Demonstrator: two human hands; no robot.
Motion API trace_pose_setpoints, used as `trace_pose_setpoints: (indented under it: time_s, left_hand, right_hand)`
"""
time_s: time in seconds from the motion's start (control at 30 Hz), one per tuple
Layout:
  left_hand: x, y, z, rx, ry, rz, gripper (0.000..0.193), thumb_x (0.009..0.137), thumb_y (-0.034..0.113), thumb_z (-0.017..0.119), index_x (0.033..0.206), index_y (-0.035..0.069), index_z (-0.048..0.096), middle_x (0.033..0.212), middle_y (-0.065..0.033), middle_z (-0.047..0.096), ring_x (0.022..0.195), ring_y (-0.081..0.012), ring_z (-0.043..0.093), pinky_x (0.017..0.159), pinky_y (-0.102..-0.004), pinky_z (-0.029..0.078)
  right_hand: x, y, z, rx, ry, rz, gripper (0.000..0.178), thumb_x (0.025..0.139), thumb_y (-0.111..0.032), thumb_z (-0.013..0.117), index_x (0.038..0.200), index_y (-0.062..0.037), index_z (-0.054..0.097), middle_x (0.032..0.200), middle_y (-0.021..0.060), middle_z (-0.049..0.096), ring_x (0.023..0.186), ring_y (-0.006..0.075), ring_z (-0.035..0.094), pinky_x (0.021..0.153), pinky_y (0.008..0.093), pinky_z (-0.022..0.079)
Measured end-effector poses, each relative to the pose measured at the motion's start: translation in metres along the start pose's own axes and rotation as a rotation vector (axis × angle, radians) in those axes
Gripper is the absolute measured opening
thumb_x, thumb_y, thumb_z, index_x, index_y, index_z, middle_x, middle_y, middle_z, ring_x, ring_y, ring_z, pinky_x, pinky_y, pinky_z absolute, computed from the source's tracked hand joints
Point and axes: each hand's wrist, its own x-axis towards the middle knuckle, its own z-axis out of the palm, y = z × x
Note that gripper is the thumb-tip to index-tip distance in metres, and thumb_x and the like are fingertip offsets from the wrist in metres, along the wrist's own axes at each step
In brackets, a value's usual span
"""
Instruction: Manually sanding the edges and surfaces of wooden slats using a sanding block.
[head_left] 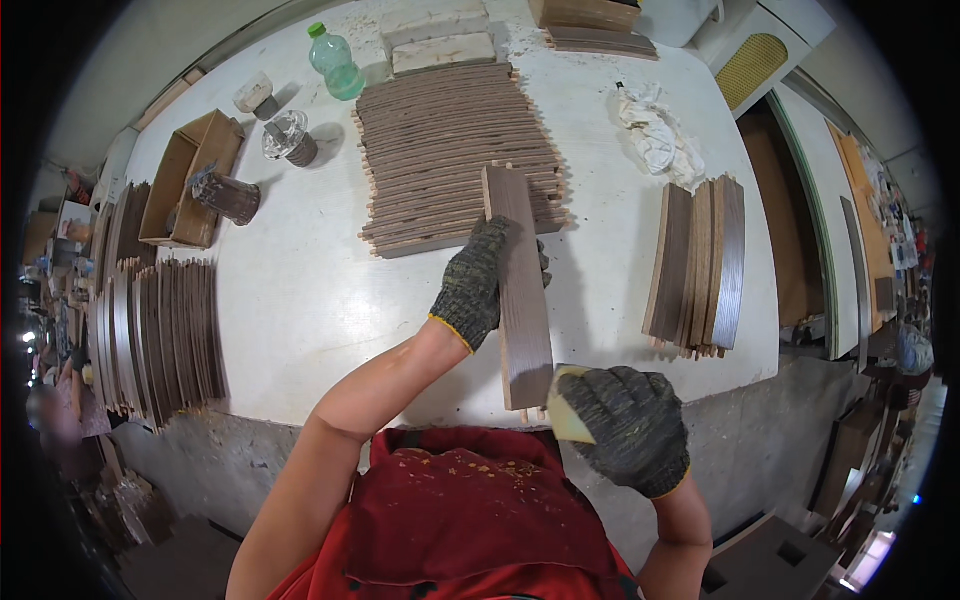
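Observation:
My left hand (478,280), in a dark grey knitted glove with a yellow cuff edge, is closed around a brown wooden slat (524,290). The slat is tilted up lengthwise, with small pale dowel pins showing at its ends. Beside its near end, my right hand (630,425) wears a matching glove and grips a pale yellow pad (571,408); whether it is sponge or folded sandpaper I cannot tell. Beyond the slat, a wide stack of similar doweled slats (445,150) lies on the white table (290,320).
More slats stand in a row at left (165,335) and in a smaller group at right (697,265). Toward the back left are a cardboard box (207,165), a dark stained can (228,197), a jar (292,145) and a green-capped bottle (338,65). A white rag (655,130) lies back right.

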Motion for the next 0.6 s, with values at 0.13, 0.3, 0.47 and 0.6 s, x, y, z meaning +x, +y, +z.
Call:
trace_pose_setpoints:
  time_s: [0.13,0.3,0.47,0.6]
  left_hand:
    - [-0.002,0.012,-0.002,-0.067,-0.048,-0.071,0.044,0.1,0.032,0.058,0.126,-0.003,0.05,0.102,-0.021,0.065,0.086,-0.0311,0.068,0.079,-0.0444,0.061]
    - [0.001,0.015,-0.001,-0.162,-0.128,-0.071,0.049,0.099,0.031,0.06,0.129,-0.005,0.049,0.106,-0.0227,0.064,0.089,-0.0324,0.067,0.083,-0.0452,0.06]
    - [0.005,0.008,0.003,-0.177,-0.118,-0.064,0.041,0.098,0.031,0.061,0.122,-0.001,0.053,0.1,-0.0203,0.065,0.084,-0.0338,0.067,0.077,-0.0473,0.059]
    - [0.003,0.002,0.004,-0.117,-0.073,-0.054,0.042,0.097,0.033,0.061,0.122,0.0,0.054,0.098,-0.0197,0.064,0.082,-0.0336,0.067,0.074,-0.0479,0.06]
  right_hand:
    - [-0.017,0.016,0.009,-0.178,-0.009,0.204,0.059,0.075,-0.037,0.072,0.129,-0.0127,0.063,0.119,0.0065,0.062,0.101,0.026,0.059,0.088,0.0428,0.044]
    - [-0.024,0.012,0.013,0.072,0.298,0.352,0.057,0.072,-0.037,0.08,0.122,-0.0133,0.066,0.114,0.0063,0.066,0.1,0.0299,0.061,0.09,0.0449,0.045]
    - [-0.016,-0.004,0.004,0.145,0.34,0.285,0.058,0.074,-0.043,0.078,0.124,-0.0136,0.067,0.119,0.0066,0.065,0.104,0.0296,0.061,0.092,0.0462,0.045]
    - [0.013,-0.023,-0.007,-0.062,0.317,0.008,0.054,0.083,-0.037,0.066,0.13,-0.0104,0.064,0.124,0.0072,0.062,0.104,0.029,0.06,0.092,0.0477,0.045]
